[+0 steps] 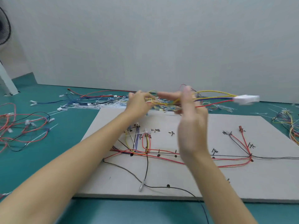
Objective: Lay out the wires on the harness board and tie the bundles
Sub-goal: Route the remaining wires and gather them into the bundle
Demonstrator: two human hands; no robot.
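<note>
The grey harness board (202, 180) lies on the green table with red, black, yellow and blue wires (161, 156) routed between black marks. Above its far edge I hold up a bundle of yellow, blue and red wires (215, 97) that ends in a white connector (246, 99) on the right. My left hand (140, 103) pinches the tangled left end of that bundle. My right hand (191, 122) is raised and blurred, fingers pointing up, with the wires passing behind its fingers; whether it holds them is unclear.
Loose red and black wires (19, 126) lie at the left. White cable ties and blue wires (100, 102) are heaped behind the board. Another multicoloured bundle (289, 122) sits at the right edge. A grey wall closes the back of the table.
</note>
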